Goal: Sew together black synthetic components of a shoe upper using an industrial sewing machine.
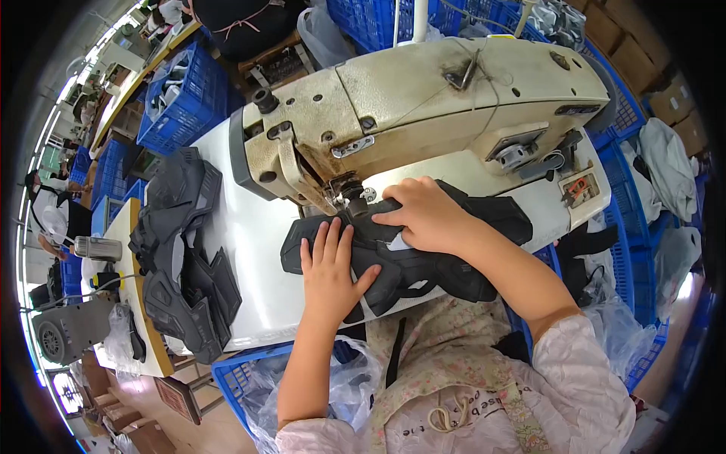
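- The white worktop [261, 284] spans the middle, carrying the sewing machine, a pile and the piece being handled.
- The cream sewing machine [423, 98] stretches across it, its needle area just above the handled piece.
- Behind the machine, a blue crate [364, 24] stands partly hidden; its contents are hard to make out, and a clear bag [324, 36] hangs beside it.
- More blue crates [643, 253] stand at the right, with a pale grey bundle [665, 155] at their upper part and crumpled clear plastic [611, 325] lower down.
- Below the worktop's front edge, a blue crate [233, 384] holds crumpled clear plastic bags [344, 390].
- At upper left, another blue crate [180, 129] holds grey and dark pieces [174, 87].
- Cardboard boxes [671, 102] are stacked at far right; their insides cannot be seen.
- A pile of black padded pieces [178, 257] lies on the worktop's left end.
- The black padded piece [484, 219] lies flat at the machine's front, under both hands.
- The left hand [329, 261] rests flat on its left part, fingers straight, thumb spread apart.
- The right hand [423, 216] presses its middle beside the needle area, fingers bent; whether they pinch it, I cannot tell.
- A small recessed tray [591, 198] in the machine's right end holds orange-handled scissors [577, 188].
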